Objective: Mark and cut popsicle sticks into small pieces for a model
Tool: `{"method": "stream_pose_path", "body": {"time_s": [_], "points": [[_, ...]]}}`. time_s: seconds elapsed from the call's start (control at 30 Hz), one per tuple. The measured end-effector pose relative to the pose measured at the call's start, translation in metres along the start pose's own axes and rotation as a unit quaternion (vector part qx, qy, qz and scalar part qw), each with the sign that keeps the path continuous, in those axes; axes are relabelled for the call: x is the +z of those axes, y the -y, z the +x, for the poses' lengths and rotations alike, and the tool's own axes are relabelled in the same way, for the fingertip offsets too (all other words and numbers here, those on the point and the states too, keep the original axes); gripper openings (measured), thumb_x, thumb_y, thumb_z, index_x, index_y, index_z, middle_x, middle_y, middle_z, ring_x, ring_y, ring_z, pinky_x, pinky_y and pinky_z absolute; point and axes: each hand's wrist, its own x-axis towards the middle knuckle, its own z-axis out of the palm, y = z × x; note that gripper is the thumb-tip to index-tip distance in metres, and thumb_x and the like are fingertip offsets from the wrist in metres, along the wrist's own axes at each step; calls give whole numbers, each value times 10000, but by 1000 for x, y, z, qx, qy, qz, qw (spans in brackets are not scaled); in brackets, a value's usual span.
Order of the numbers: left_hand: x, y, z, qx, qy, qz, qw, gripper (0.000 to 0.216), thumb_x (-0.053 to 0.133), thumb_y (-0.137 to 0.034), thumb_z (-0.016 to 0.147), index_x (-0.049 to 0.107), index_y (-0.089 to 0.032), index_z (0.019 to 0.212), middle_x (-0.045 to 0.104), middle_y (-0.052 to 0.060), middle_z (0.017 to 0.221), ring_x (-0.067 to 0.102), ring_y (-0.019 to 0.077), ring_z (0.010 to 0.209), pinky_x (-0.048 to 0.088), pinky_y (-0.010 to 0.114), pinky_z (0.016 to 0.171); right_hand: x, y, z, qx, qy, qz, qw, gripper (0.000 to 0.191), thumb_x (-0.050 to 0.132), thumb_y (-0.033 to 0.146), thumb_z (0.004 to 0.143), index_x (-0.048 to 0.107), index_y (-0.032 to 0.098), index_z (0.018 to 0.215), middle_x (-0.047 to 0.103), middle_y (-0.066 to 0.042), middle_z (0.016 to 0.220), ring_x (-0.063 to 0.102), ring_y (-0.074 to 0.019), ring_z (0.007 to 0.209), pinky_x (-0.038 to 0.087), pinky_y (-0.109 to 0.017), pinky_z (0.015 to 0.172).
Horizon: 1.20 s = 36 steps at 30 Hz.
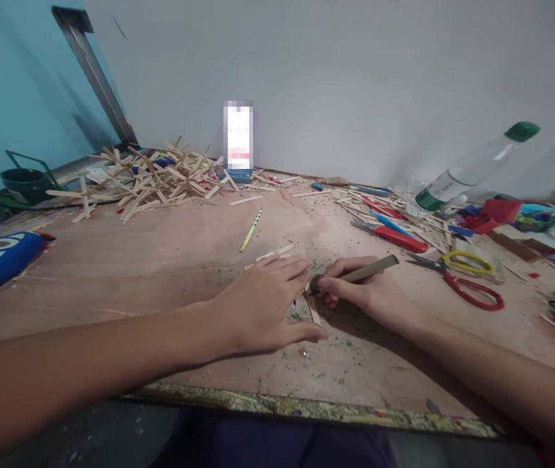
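Observation:
My left hand [268, 302] lies flat on the wooden board [160, 273], fingers stretched out and pressing down on thin wooden sticks [312, 311] near the board's middle. My right hand [362, 292] is closed round a grey-brown pen-like tool [370, 268], its tip down at the sticks just right of my left fingertips. The two hands almost touch.
A heap of wooden sticks [151, 179] lies at the back left, a yellow pencil [251, 231] in the middle. Red-handled scissors [472, 292], a red utility knife [399, 239], a tipped plastic bottle [472, 166] and clutter fill the right. A phone [237, 136] leans on the wall.

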Motion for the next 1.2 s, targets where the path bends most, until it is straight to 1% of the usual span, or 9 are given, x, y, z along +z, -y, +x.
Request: {"method": "stream_pose_path", "body": {"time_s": [0.1, 0.23, 0.37, 0.47, 0.53, 0.67, 0.8, 0.97, 1.2], "points": [[1, -1, 1, -14, 38, 11, 999, 907, 586, -749, 942, 498, -60, 1524, 447, 222, 1624, 412, 350, 1526, 260, 542, 1292, 0, 3, -1, 2, -8, -7, 1000, 216, 786, 343, 792, 754, 151, 698, 703, -37, 597, 608, -133, 538, 458, -240, 525], [-6, -5, 1, -41, 93, -1, 995, 945, 554, -711, 961, 365, -57, 1616, 317, 177, 1699, 289, 321, 1593, 168, 531, 1328, 0, 4, 0, -6, -5, -19, 1000, 192, 770, 312, 799, 760, 144, 707, 711, -37, 601, 617, -129, 547, 471, -232, 539], [-7, -6, 2, -59, 111, -6, 992, 1010, 447, -765, 978, 225, -61, 1667, 180, 146, 1739, 167, 294, 1632, 86, 517, 1341, -1, 3, 1, -7, -4, -27, 1000, 184, 765, 305, 804, 770, 137, 730, 709, -36, 598, 618, -129, 544, 463, -228, 530], [-2, -3, 2, -52, 119, 2, 992, 1057, 395, -821, 969, 178, -67, 1677, 122, 137, 1748, 108, 283, 1642, 31, 509, 1342, -1, 2, 0, -11, -3, -25, 1000, 195, 769, 311, 809, 766, 138, 720, 706, -36, 594, 613, -125, 539, 458, -225, 527], [2, -2, 2, -45, 118, 9, 992, 1060, 380, -832, 967, 178, -73, 1678, 120, 134, 1749, 99, 286, 1643, 22, 512, 1341, -1, 1, 0, -14, -6, -23, 1000, 200, 773, 319, 811, 765, 140, 721, 709, -36, 598, 613, -125, 541, 460, -226, 530], [5, 1, 2, -43, 117, 17, 992, 1034, 368, -819, 981, 185, -76, 1677, 144, 139, 1744, 107, 287, 1641, 50, 519, 1341, 0, 0, 1, -13, -2, -15, 1000, 208, 778, 328, 812, 759, 144, 717, 716, -39, 613, 620, -128, 546, 465, -229, 533], [5, 1, 1, -42, 118, 24, 992, 1029, 335, -822, 986, 178, -79, 1680, 123, 143, 1745, 92, 291, 1643, 39, 520, 1339, 0, -1, 2, -18, -4, -23, 1000, 186, 780, 311, 805, 765, 142, 728, 713, -39, 605, 621, -130, 551, 459, -230, 535], [4, 1, 2, -47, 125, 26, 991, 1041, 331, -827, 982, 161, -77, 1684, 101, 144, 1748, 84, 298, 1643, 30, 513, 1340, 0, 0, 2, -20, -3, -20, 1000, 209, 780, 327, 811, 753, 148, 705, 710, -36, 602, 619, -128, 541, 467, -230, 535], [4, -1, 2, -51, 126, 33, 990, 1033, 333, -820, 986, 181, -68, 1678, 116, 146, 1745, 96, 299, 1642, 51, 518, 1339, -1, 1, 2, -15, -2, -34, 999, 153, 777, 286, 796, 768, 150, 728, 724, -41, 621, 629, -137, 557, 477, -233, 546]]}}
